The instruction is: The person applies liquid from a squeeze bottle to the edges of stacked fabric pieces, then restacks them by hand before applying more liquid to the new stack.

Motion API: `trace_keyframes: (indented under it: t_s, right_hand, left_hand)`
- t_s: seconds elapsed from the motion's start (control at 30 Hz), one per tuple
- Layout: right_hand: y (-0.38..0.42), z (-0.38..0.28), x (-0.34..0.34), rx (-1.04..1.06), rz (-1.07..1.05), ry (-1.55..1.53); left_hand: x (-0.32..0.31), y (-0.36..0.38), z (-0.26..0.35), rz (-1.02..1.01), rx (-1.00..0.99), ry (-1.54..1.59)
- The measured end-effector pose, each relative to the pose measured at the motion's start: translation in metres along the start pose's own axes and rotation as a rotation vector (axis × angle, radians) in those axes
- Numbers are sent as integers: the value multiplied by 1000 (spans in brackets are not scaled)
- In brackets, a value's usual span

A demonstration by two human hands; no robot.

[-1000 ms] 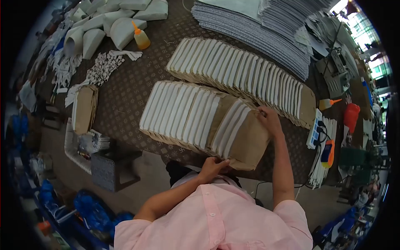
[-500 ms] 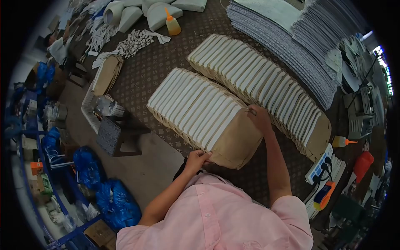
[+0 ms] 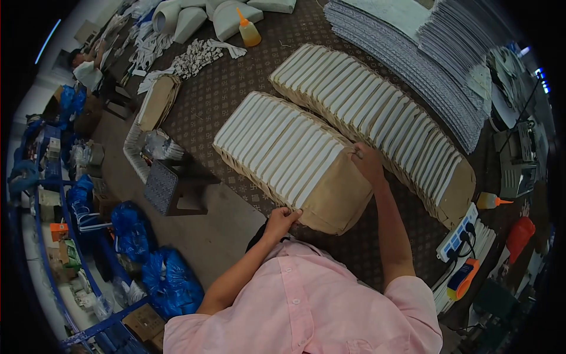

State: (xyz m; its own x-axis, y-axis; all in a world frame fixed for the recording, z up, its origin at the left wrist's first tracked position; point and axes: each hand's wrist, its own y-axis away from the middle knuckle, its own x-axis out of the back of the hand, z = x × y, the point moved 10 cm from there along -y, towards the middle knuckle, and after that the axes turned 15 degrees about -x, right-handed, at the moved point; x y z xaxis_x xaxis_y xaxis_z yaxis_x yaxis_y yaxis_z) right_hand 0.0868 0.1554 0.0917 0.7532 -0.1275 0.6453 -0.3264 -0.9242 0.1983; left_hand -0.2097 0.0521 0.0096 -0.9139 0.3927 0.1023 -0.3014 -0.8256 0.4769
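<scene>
Overlapping brown paper-like pieces with white strips (image 3: 268,138) lie in a fanned row in front of me. The nearest brown piece (image 3: 337,192) shows most of its broad face, its rounded end toward my body. My left hand (image 3: 283,222) pinches at its left edge, by the end of the last white strip. At the opposite edge, my right hand (image 3: 368,162) has fingers bent and pressed together on the corner of that piece. Beyond my right hand runs a second, longer fanned row (image 3: 377,115) of the same pieces.
A glue bottle (image 3: 250,34) stands at the back; another bottle (image 3: 489,200) lies at right, near a power strip (image 3: 458,233). Tall stacks of patterned sheets (image 3: 407,71) line the far right. Left are a stool (image 3: 168,186), blue bags (image 3: 168,280) and a person (image 3: 88,71).
The whole view has tilted slightly, so the table things sit a little higher and further right. Both hands stay at the same edges of the nearest piece.
</scene>
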Motion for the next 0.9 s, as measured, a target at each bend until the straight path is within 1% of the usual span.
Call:
trace_keyframes:
  t_s: [0.07, 0.13, 0.2, 0.23, 0.27, 0.33, 0.37, 0.43, 0.47, 0.53, 0.57, 0.6, 0.67, 0.73, 0.77, 0.83, 0.87, 0.9]
  right_hand:
    - [7, -8, 0, -26, 8, 52]
    - [31, -37, 27, 126, 291, 113]
    - [55, -51, 29, 131, 324, 104]
    - [69, -56, 29, 129, 359, 94]
    - [83, -60, 18, 129, 358, 100]
    - [112, -74, -13, 250, 282, 84]
    - [117, -69, -23, 259, 281, 89]
    - [123, -66, -50, 263, 267, 224]
    - [125, -68, -52, 279, 261, 225]
    - [116, -61, -50, 174, 166, 114]
    - [113, -55, -46, 121, 164, 104]
    - [107, -53, -43, 81, 162, 88]
    - [103, -83, -28, 49, 209, 108]
    - [92, -108, -30, 67, 269, 129]
    - [86, -132, -43, 107, 256, 127]
    - [62, -148, -70, -177, 270, -62]
    - [44, -174, -95, -160, 269, -62]
    - [29, -206, -127, -94, 216, -63]
  left_hand:
    - [-2, 1, 0, -28, 22, 51]
    - [1, 5, 5, -56, 48, 101]
    - [0, 12, 12, -170, 96, 150]
    - [8, 13, 13, -169, 97, 156]
    - [16, 13, 14, -165, 96, 169]
    - [33, 12, 13, -170, 97, 187]
    - [43, 10, 15, -167, 91, 195]
    - [65, 8, 14, -140, 113, 200]
    - [78, 5, 15, -127, 107, 209]
    - [111, -2, 17, -79, 84, 236]
    - [131, -5, 19, -59, 74, 239]
    - [156, -9, 24, -18, 44, 242]
    - [227, -24, 32, 85, -15, 249]
    - [322, -42, 19, 342, -76, 308]
    - [361, -53, 13, 377, -94, 324]
    - [464, -68, 15, 684, -199, 331]
    - [508, -79, 13, 789, -238, 371]
    - [546, -97, 8, 792, -237, 372]
